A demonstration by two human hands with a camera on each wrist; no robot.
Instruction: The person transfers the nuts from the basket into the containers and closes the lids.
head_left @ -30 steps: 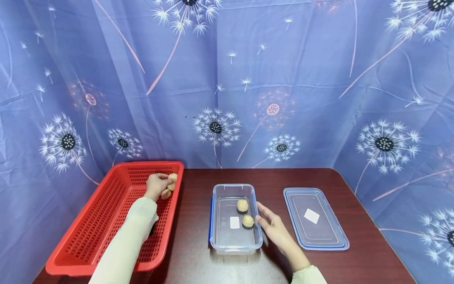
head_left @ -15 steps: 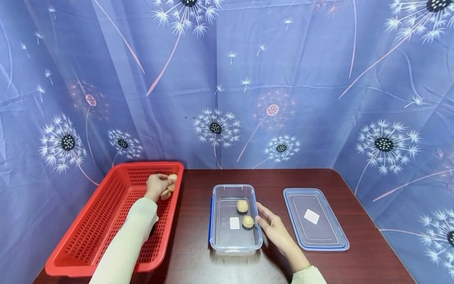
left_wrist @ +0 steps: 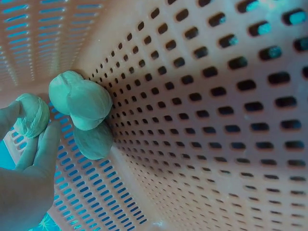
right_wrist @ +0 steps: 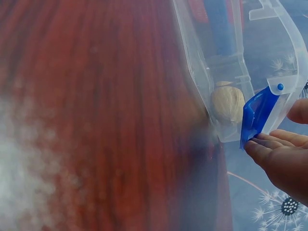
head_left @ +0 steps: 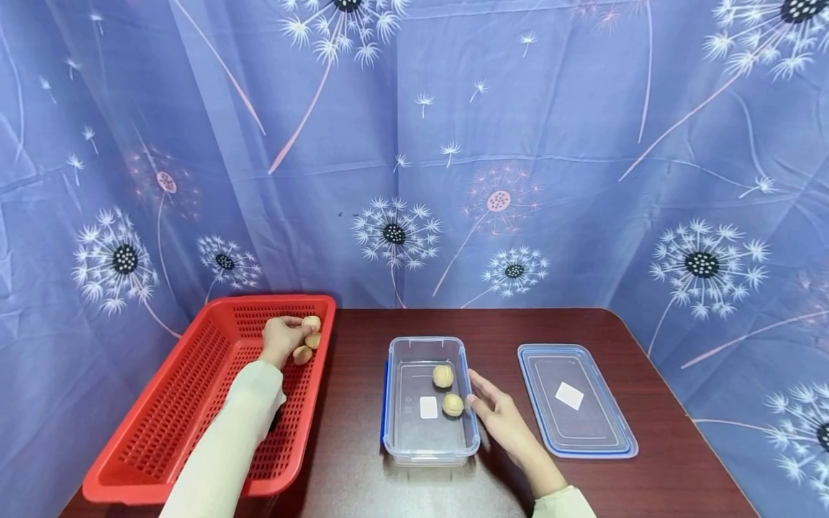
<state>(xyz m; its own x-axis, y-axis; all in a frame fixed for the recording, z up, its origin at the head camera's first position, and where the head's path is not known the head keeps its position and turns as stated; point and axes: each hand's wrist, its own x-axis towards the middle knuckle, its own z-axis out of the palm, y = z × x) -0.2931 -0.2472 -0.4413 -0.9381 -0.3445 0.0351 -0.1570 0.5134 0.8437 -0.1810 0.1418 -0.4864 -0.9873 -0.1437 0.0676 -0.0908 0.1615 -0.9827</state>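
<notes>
In the red basket, my left hand (head_left: 283, 339) pinches a walnut (left_wrist: 32, 115) between thumb and fingers. Close beside it, several more walnuts (left_wrist: 89, 103) lie heaped against the basket wall. A clear plastic container (head_left: 414, 439) stands mid-table with two walnuts inside, one toward the back (head_left: 443, 375) and one nearer its right side (head_left: 452, 405). My right hand (head_left: 508, 424) is at the container's right side. Its fairly straight fingertips touch the blue latch (right_wrist: 260, 113) hanging there, and the thumb stays near the rim.
The red perforated basket (head_left: 194, 496) takes up the left of the brown table (head_left: 350, 403). A clear lid with a blue seal (head_left: 583, 432) lies flat at the right, bearing a white label. Behind the table hangs a blue curtain (head_left: 363, 144) printed with dandelions.
My left hand has shifted slightly left with its walnut, showing more of the walnuts beside it. The right hand and the container have not moved.
</notes>
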